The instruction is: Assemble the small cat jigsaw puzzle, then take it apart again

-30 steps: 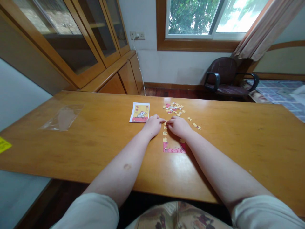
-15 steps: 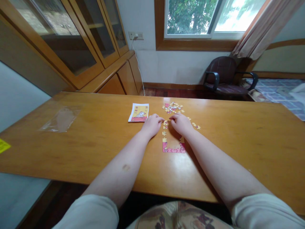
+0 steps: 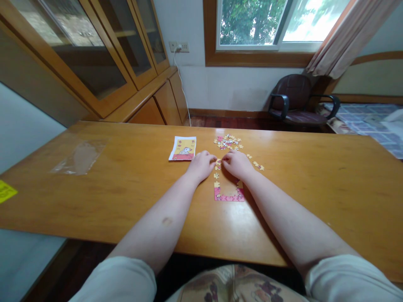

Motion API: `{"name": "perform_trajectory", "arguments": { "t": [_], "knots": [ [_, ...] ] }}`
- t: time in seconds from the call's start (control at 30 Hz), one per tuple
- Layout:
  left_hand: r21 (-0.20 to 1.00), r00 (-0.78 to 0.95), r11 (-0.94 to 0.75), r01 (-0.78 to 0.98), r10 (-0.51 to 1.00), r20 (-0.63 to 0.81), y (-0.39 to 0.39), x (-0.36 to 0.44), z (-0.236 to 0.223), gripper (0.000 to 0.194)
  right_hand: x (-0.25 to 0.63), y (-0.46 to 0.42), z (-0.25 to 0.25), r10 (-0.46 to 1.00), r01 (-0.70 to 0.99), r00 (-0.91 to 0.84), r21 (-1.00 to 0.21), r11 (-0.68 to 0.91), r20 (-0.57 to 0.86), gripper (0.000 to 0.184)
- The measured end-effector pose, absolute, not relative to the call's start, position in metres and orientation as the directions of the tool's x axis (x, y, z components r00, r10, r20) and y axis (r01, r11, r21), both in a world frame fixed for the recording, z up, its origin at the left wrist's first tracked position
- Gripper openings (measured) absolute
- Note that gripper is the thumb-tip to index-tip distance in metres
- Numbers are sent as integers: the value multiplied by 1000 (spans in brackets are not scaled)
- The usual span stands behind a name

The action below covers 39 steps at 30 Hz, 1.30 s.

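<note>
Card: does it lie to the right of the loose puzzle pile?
No, the card lies to the left of the loose puzzle pile.

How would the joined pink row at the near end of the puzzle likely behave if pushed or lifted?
The pink row lies thin and flat, so it would probably slide rather than roll or tip. Its small interlocked pieces may sag or separate if lifted by one end. The table has a glossy sheen, so it may slip fairly easily.
</note>
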<state>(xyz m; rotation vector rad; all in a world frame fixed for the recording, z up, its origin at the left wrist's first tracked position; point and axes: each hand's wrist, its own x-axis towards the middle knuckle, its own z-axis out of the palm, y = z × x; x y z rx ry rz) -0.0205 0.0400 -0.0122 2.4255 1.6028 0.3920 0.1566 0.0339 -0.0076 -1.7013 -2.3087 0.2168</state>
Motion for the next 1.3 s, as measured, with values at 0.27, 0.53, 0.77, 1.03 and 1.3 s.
{"name": "perform_trajectory", "arguments": {
  "t": [0.27,0.53,0.77,1.03,1.3],
  "knots": [
    [311,379,-389,867,920,96,39,-19,-13,26,153,36,-11,929,914,-365,-164,370,61,27],
    [332,354,-364,870,931,93,40,-19,-16,26,148,37,-11,914,913,-404,-39,405,38,32],
    [325,346,-357,876,934,93,40,-18,-14,26,146,38,-17,914,914,-401,-38,404,59,29],
    [321,350,-365,874,931,104,41,-19,-17,26,149,38,-15,918,914,-392,-86,397,65,30],
    [303,380,-393,868,919,103,40,-18,-14,24,158,38,-1,933,931,-360,-62,358,-10,28]
  ]
}}
